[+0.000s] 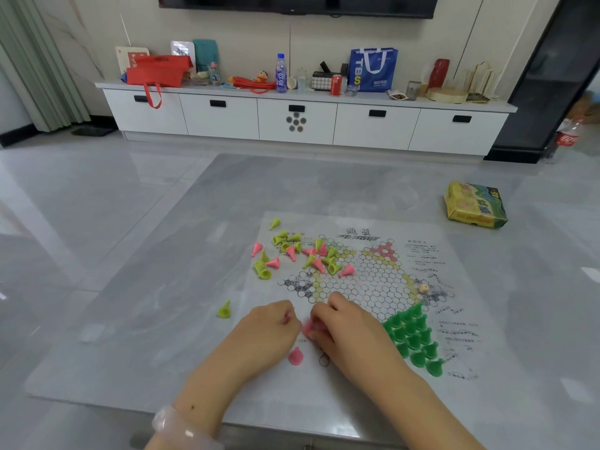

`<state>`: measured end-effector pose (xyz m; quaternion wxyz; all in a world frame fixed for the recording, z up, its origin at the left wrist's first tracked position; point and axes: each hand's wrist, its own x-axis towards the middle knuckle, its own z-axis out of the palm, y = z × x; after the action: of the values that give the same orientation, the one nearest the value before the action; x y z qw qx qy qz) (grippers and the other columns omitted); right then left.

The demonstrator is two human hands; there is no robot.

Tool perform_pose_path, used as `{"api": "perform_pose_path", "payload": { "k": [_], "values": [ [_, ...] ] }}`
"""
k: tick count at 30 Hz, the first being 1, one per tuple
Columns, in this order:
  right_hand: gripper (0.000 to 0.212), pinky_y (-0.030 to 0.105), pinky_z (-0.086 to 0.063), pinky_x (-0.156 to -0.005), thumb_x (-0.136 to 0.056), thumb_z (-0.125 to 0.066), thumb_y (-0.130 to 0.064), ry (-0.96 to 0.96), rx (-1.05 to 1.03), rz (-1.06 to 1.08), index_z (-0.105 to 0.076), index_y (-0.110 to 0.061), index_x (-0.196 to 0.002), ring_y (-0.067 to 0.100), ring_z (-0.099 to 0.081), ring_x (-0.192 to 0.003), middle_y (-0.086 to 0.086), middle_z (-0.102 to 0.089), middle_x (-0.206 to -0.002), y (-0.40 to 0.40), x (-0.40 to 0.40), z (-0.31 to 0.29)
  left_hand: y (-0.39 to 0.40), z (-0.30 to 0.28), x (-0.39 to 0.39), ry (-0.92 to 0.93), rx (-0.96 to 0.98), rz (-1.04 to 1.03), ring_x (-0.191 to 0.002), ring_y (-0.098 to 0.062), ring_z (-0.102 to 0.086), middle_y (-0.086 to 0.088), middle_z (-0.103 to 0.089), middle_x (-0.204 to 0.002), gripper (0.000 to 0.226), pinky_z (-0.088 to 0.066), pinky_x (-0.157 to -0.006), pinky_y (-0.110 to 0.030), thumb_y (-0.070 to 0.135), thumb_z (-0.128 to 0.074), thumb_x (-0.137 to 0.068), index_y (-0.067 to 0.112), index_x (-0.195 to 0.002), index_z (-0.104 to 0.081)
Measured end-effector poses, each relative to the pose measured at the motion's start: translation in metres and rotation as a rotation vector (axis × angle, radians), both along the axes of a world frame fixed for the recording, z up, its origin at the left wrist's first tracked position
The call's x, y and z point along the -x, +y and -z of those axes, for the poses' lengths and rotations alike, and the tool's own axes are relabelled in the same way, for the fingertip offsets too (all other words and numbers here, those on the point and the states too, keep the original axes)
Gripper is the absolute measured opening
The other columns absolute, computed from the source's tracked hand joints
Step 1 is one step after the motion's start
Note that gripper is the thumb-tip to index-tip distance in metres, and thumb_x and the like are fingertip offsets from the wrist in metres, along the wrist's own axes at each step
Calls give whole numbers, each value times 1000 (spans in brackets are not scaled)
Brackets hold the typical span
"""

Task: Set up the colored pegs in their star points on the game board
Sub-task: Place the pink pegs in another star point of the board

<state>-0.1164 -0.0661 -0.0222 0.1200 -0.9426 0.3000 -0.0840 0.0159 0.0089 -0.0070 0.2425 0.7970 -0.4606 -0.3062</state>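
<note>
A: We begin at the hands. Our left hand [271, 332] lies knuckles up at the near edge of the game board [418, 323], fingers curled around something pink; we cannot tell what it is.

B: Our right hand [345, 326], just beside it, pinches a pink peg [307, 327] at its fingertips, over the board's near left star point.

A: One more pink peg [295, 356] stands on the sheet between our wrists.

B: Right of the right hand, dark green pegs [414, 339] stand upright, filling one star point.

A: Farther out, loose pink and yellow-green pegs [298, 251] lie toppled in a heap across the board's far left corner.

B: A single yellow-green peg [224, 310] stands apart on the table [146, 287], left of the left hand.

A: A small pale die [423, 288] rests on the board's right side.

B: The game box [474, 204] sits at the table's far right. A clear bangle [181, 428] circles our left wrist.
</note>
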Motion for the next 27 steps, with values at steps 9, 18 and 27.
{"api": "perform_pose_path", "payload": {
  "k": [9, 18, 27],
  "values": [
    [21, 29, -38, -65, -93, -40, -36, -11, -15, 25, -48, -18, -101, 20, -47, -85, 1, -44, -100, -3, -1, 3, 6, 14, 20, -523, -85, 164, -97, -22, -57, 1, -59, -103, 31, -40, -71, -30, 48, -44, -88, 23, -85, -27],
    [21, 30, -29, -65, -92, -40, -21, -34, -72, 27, -48, -12, -110, 23, -47, -91, 5, -43, -107, -3, 3, -2, -15, 16, 18, -511, 21, 229, -96, -23, -58, -1, -62, -98, 18, -42, -74, -32, 36, -35, -94, 23, -107, -35],
    [22, 30, -28, -64, -85, -52, -15, 52, -152, -56, -50, -10, -107, 29, -51, -89, 9, -46, -102, -19, 3, -12, -37, 14, 18, -416, 25, 232, -91, -26, -57, 0, -52, -85, 11, -44, -76, -35, 23, -36, -91, 21, -87, -27]
  ]
}}
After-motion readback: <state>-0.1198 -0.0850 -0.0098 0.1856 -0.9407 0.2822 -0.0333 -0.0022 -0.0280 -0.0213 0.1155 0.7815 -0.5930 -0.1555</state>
